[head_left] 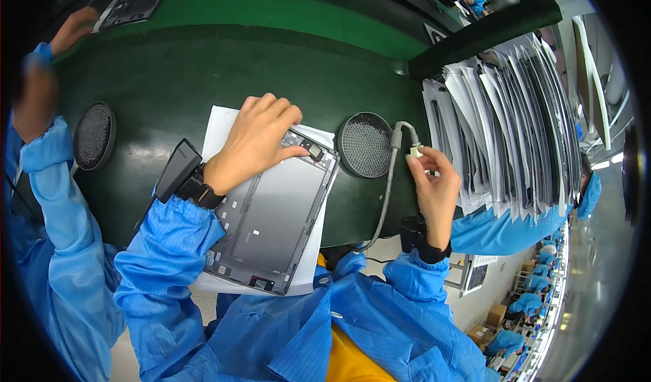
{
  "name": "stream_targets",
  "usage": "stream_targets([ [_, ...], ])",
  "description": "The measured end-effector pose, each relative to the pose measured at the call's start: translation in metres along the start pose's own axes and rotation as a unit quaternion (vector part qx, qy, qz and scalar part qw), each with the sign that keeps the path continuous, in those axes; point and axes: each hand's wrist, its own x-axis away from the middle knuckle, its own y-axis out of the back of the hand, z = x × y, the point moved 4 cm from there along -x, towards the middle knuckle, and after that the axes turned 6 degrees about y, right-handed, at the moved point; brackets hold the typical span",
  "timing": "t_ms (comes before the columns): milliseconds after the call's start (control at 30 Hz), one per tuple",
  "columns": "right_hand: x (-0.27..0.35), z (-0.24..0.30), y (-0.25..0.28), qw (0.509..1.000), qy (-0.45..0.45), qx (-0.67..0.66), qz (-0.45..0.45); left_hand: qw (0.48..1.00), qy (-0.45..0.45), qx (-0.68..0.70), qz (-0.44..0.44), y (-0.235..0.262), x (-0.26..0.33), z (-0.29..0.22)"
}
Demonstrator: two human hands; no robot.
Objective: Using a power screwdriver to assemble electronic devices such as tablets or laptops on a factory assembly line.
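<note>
A grey tablet housing lies at a slant on a white sheet in front of me. My left hand grips its far edge, thumb on the inner face beside a small dark module and fingers over the rim. To the right, my right hand is closed in a pinch, apart from the housing. Between its fingertips is a small pale piece, at the end of a bent grey hose. How the piece and hose join is hidden by the fingers.
A round black mesh dish stands between the housing and hose; another is at left. White-sheeted thin panels stand packed at right. A co-worker's hand touches another housing at the far left of the green table.
</note>
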Motion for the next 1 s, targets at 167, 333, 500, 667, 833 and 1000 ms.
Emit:
stream_targets([
  [167, 0.019, -0.043, 0.017, 0.998, -0.063, -0.007, -0.022, 0.989, -0.148, 0.025, -0.011, -0.008, -0.002, -0.011],
  [333, 0.024, -0.056, 0.010, 0.995, -0.030, 0.092, -0.014, 0.986, -0.152, -0.041, 0.049, -0.017, -0.010, -0.016],
  [500, 0.019, -0.061, 0.005, 0.982, -0.024, 0.186, 0.007, 0.991, -0.124, -0.029, 0.029, -0.010, -0.004, -0.016],
  [667, 0.027, -0.073, 0.012, 0.957, -0.132, 0.256, 0.046, 0.996, -0.089, -0.020, -0.025, 0.013, -0.010, -0.004],
  [833, 0.046, -0.079, 0.010, 0.989, -0.082, 0.107, -0.053, 1.000, 0.024, 0.011, 0.011, 0.031, 0.010, 0.032],
  [1000, 0.047, -0.064, 0.042, 0.928, -0.077, -0.202, -0.303, 0.992, 0.056, 0.107, 0.024, 0.028, 0.004, 0.039],
])
